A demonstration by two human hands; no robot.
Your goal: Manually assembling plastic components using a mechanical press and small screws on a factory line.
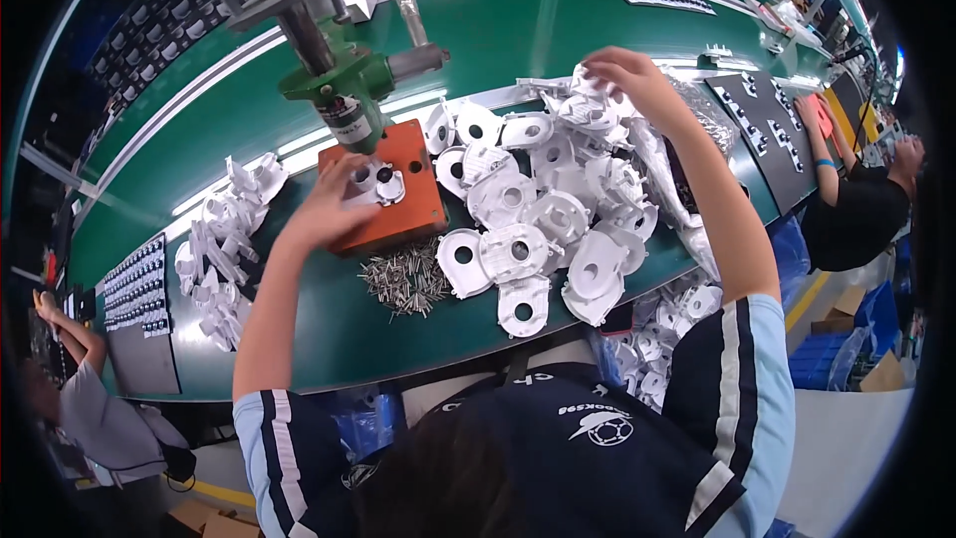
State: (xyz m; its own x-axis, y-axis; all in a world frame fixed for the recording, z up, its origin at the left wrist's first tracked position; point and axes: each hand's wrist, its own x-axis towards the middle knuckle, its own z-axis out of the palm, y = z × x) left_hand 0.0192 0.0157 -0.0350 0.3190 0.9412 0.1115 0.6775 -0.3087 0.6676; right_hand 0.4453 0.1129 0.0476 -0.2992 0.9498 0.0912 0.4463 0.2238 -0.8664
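Note:
My left hand (327, 207) is closed, thumb and fingers around a small white plastic part (391, 187) with a black centre. That part sits on the orange block (416, 207) under the green bench press (344, 90). At the back of a heap of white plastic housings (518, 249), my right hand (629, 78) has bent fingers closed on a white plastic housing (586, 83); its fingertips partly hide the contact. Most housings in the heap are rounded with a round hole. A pile of small metal pins (405, 281) lies in front of the block.
More white parts (224, 239) lie left of the press. Clear plastic wrap (705, 120) is beside the heap. Dark trays (762, 130) hold parts at the right. Other people work at both ends of the green table (388, 344). White parts (652, 349) fill a container below its edge.

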